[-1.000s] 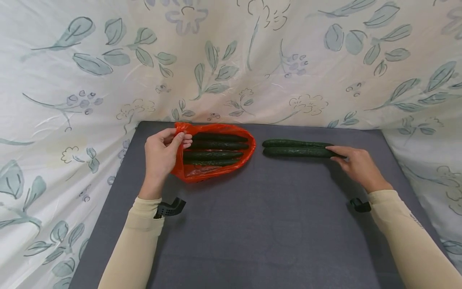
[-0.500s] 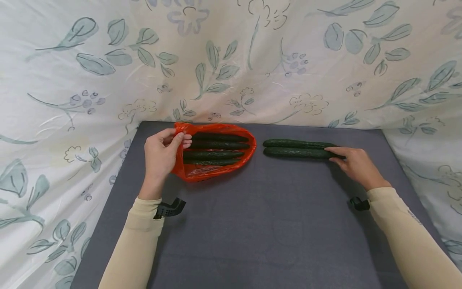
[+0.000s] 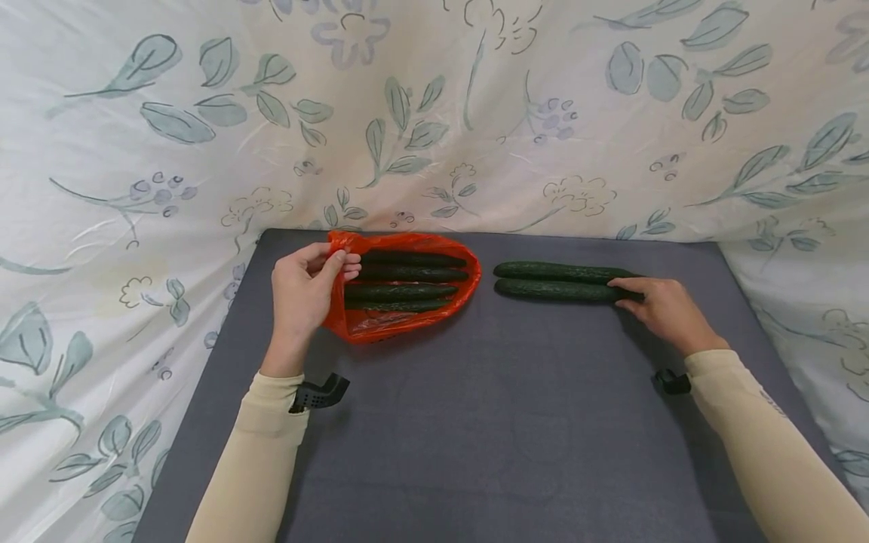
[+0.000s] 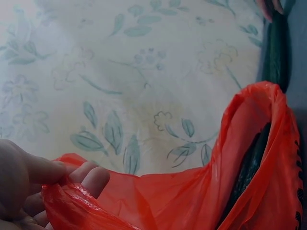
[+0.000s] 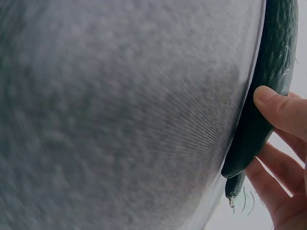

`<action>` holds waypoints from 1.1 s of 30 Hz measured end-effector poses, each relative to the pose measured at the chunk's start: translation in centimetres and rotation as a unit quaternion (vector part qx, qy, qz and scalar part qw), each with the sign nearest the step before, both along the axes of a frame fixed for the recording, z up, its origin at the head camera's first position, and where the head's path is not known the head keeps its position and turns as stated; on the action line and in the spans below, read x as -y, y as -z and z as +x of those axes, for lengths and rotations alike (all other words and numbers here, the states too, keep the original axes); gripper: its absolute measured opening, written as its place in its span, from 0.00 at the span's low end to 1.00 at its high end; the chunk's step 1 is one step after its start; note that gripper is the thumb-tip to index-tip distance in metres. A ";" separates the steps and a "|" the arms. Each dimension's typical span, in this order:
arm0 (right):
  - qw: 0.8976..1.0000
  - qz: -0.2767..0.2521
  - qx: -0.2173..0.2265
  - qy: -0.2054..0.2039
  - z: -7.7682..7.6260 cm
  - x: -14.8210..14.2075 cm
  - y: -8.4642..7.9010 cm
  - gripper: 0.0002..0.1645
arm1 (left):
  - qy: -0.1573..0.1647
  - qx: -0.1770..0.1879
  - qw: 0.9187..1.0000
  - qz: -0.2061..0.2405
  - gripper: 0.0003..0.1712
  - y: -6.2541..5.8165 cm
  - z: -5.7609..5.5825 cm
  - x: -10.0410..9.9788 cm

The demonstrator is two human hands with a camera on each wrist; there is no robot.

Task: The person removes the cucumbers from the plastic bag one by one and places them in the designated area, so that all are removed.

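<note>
My left hand [image 3: 305, 290] pinches the rim of a red plastic bag [image 3: 400, 328] at its left end, holding the mouth wide. Inside the bag several dark green cucumbers [image 3: 407, 291] lie side by side. To the right, two more cucumbers lie lengthwise on the dark mat, a far one [image 3: 563, 270] and a near one [image 3: 557, 289]. My right hand [image 3: 668, 313] grips the near cucumber by its right end. In the right wrist view, the thumb [image 5: 271, 100] presses one side of that cucumber [image 5: 259, 110], with other fingers on its opposite side.
A dark grey mat [image 3: 475, 437] covers the tabletop. White cloth [image 3: 421, 113] with a leaf and flower print hangs behind it and along both sides. A black wrist strap [image 3: 319, 392] is on the left forearm, another [image 3: 672, 382] on the right.
The near cucumber has shifted slightly toward me, away from the far one. My right hand has moved a little left along with it. The left hand and bag stay almost still.
</note>
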State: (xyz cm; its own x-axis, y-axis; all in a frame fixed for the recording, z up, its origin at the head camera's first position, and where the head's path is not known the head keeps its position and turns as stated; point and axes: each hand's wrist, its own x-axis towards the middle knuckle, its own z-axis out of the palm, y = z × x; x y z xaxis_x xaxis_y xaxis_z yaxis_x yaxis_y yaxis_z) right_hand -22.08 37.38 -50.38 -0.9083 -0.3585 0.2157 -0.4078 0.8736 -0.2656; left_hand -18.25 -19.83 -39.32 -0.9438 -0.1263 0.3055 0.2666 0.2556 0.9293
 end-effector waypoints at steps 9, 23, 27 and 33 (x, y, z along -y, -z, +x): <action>1.000 -0.003 -0.022 -0.008 0.0 0.2 0.4 0.28 | 0.003 -0.001 1.000 0.000 0.14 0.1 -0.2 0.0; 0.999 0.009 -0.047 -0.011 0.0 0.7 0.8 0.26 | 0.004 -0.001 1.000 0.002 0.14 0.3 -0.2 0.1; 0.999 0.008 -0.042 -0.002 0.1 0.8 0.5 0.25 | 0.001 0.003 1.000 0.001 0.14 0.2 -0.2 0.2; 0.999 0.013 -0.033 0.011 0.0 1.0 0.2 0.25 | 0.001 0.003 1.000 -0.001 0.13 0.1 -0.2 0.2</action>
